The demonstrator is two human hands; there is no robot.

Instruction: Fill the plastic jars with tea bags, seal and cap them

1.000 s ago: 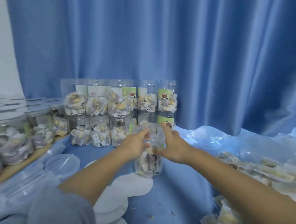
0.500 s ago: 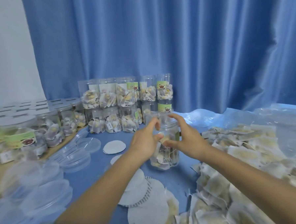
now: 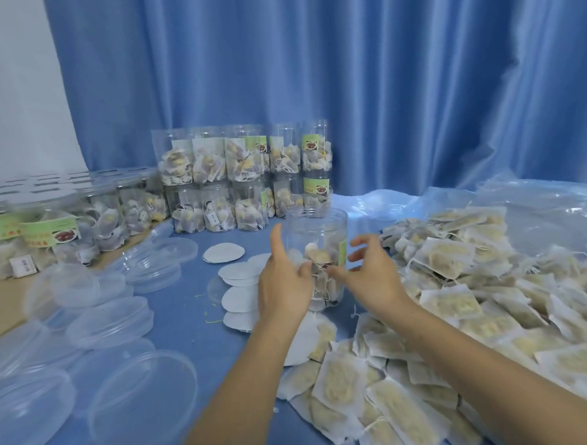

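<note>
Loose tea bags (image 3: 460,315) heaped from 3 to 5 o'clock, within reach for filling. Clear caps (image 3: 113,320) spread at 8 o'clock, seal discs (image 3: 224,253) just left of centre. Uncapped, part-filled jar (image 3: 321,255) upright at centre. Left hand (image 3: 283,291) spread against jar wall for steadying; right hand (image 3: 369,276) beside it, fingers loosely apart, holding nothing.
</note>
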